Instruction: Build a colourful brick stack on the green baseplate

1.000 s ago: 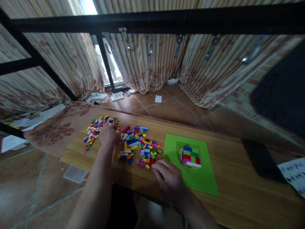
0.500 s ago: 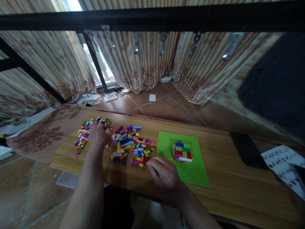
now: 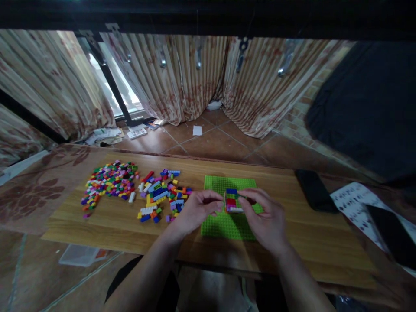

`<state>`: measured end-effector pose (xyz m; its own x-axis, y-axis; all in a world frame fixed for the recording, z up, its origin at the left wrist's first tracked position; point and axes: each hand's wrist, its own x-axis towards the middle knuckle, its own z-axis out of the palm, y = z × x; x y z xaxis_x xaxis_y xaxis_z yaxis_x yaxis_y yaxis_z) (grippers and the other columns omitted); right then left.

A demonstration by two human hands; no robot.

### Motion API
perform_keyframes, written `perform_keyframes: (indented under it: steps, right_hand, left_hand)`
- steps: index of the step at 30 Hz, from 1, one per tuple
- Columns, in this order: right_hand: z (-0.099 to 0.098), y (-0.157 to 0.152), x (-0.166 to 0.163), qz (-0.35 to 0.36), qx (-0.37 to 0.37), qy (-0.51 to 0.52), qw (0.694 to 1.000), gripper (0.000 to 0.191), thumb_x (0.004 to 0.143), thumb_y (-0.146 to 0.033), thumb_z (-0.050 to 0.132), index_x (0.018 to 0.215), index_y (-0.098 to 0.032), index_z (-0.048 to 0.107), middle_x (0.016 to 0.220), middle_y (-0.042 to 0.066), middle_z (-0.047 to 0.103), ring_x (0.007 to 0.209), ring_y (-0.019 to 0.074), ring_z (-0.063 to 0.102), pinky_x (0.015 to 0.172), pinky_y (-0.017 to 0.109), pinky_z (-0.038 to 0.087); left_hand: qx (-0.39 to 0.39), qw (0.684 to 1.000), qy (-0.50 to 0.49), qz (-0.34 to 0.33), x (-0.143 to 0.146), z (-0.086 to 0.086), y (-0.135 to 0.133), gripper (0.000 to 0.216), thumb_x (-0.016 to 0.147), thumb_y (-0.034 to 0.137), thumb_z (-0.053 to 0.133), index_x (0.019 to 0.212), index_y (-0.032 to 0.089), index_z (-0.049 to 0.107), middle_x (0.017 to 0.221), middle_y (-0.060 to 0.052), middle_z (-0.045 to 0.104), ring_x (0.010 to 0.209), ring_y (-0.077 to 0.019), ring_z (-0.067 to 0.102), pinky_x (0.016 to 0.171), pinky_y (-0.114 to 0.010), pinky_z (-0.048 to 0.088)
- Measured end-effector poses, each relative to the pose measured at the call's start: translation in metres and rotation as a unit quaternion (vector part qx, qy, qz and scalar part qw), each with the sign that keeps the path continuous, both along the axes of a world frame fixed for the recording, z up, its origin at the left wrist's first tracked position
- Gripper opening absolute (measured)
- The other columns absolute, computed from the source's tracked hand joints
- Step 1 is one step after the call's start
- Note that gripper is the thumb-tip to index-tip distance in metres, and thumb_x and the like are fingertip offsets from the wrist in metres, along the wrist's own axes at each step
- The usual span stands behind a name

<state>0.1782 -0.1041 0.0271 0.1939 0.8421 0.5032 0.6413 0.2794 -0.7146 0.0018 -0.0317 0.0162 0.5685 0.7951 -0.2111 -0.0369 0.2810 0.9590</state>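
A small block model [image 3: 231, 202] of blue, red, pink and white toy bricks stands on the green baseplate [image 3: 214, 229]. My right hand [image 3: 264, 214] reaches over its right side, thumb and forefinger closed on it and covering that part. Just left of the model is my left hand [image 3: 199, 210], its thumb and fingertips pinched together; anything between them is too small to make out. Loose toy bricks [image 3: 159, 195] lie left of my left hand, which partly hides them. Farther left spreads a pile of smaller bricks [image 3: 110, 182].
At the right of the wooden table [image 3: 292, 242] lies a black phone-like slab [image 3: 316, 190]. Beyond it are a printed sheet [image 3: 349, 197] and another dark device [image 3: 393, 234]. A clear plastic lid or box [image 3: 78, 255] rests on the floor at lower left.
My left hand has moved right from the small brick pile to the model's left side. My right hand has gone from the loose bricks onto the model's right side. The view has shifted right.
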Motion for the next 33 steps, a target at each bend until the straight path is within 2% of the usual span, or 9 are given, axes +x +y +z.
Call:
perform_keyframes:
  steps: [5, 9, 12, 17, 21, 25, 33]
  right_hand:
    - [-0.001, -0.007, 0.013, 0.115, -0.063, 0.009, 0.991, 0.021, 0.086, -0.021, 0.066, 0.107, -0.026, 0.069, 0.113, 0.005, 0.064, 0.103, 0.0183, 0.063, 0.089, 0.033, 0.052]
    - [-0.002, -0.008, 0.010, 0.159, -0.097, -0.010, 0.982, 0.022, 0.086, -0.018, 0.064, 0.107, -0.026, 0.069, 0.109, 0.005, 0.063, 0.103, 0.0193, 0.061, 0.089, 0.036, 0.051]
    - [-0.005, -0.007, 0.008, 0.152, -0.106, -0.040, 0.982, 0.014, 0.089, -0.018, 0.062, 0.099, -0.025, 0.071, 0.100, 0.004, 0.064, 0.095, 0.0191, 0.061, 0.084, 0.036, 0.050]
    - [-0.013, -0.006, 0.008, 0.130, -0.095, -0.068, 0.985, 0.011, 0.091, -0.020, 0.061, 0.093, -0.024, 0.071, 0.094, 0.004, 0.065, 0.089, 0.0188, 0.059, 0.080, 0.035, 0.049]
    - [-0.021, -0.004, 0.006, 0.092, -0.074, -0.097, 0.988, 0.010, 0.090, -0.022, 0.062, 0.090, -0.023, 0.072, 0.092, 0.004, 0.066, 0.088, 0.0200, 0.058, 0.080, 0.036, 0.049]
    - [-0.027, -0.002, 0.004, 0.062, -0.058, -0.146, 0.986, 0.011, 0.090, -0.023, 0.062, 0.091, -0.023, 0.073, 0.094, 0.006, 0.066, 0.090, 0.0218, 0.058, 0.080, 0.037, 0.049]
    - [-0.029, -0.006, 0.004, 0.052, -0.031, -0.217, 0.974, 0.015, 0.092, -0.024, 0.058, 0.098, -0.022, 0.073, 0.110, 0.008, 0.065, 0.097, 0.0245, 0.057, 0.084, 0.041, 0.051]
  left_hand:
    - [-0.050, 0.998, -0.007, -0.040, 0.005, -0.001, 0.004, 0.041, 0.064, 0.034, 0.082, 0.092, 0.013, 0.061, 0.068, 0.000, 0.066, 0.062, -0.0112, 0.061, 0.058, -0.022, 0.047]
    - [-0.046, 0.994, -0.007, -0.100, 0.010, 0.001, 0.005, 0.041, 0.067, 0.034, 0.081, 0.095, 0.012, 0.061, 0.071, -0.001, 0.067, 0.061, -0.0091, 0.060, 0.060, -0.022, 0.047]
    - [-0.044, 0.992, 0.009, -0.120, 0.014, 0.001, 0.005, 0.041, 0.068, 0.032, 0.081, 0.097, 0.012, 0.061, 0.069, 0.000, 0.067, 0.059, -0.0081, 0.058, 0.060, -0.022, 0.046]
    - [-0.047, 0.992, 0.039, -0.113, 0.015, -0.001, 0.007, 0.041, 0.067, 0.033, 0.081, 0.097, 0.013, 0.061, 0.068, 0.000, 0.066, 0.058, -0.0082, 0.058, 0.060, -0.022, 0.047]
    - [-0.029, 0.992, 0.073, -0.100, 0.009, -0.005, 0.015, 0.031, 0.072, 0.037, 0.075, 0.086, 0.012, 0.062, 0.068, 0.000, 0.065, 0.057, -0.0084, 0.058, 0.059, -0.023, 0.048]
    - [-0.017, 0.989, 0.118, -0.087, 0.004, -0.009, 0.020, 0.024, 0.073, 0.034, 0.072, 0.079, 0.013, 0.062, 0.064, 0.001, 0.063, 0.055, -0.0077, 0.056, 0.056, -0.021, 0.046]
    - [-0.009, 0.979, 0.154, -0.136, 0.007, -0.006, 0.015, 0.029, 0.072, 0.042, 0.072, 0.076, 0.013, 0.064, 0.061, 0.002, 0.060, 0.056, -0.0081, 0.056, 0.055, -0.020, 0.045]
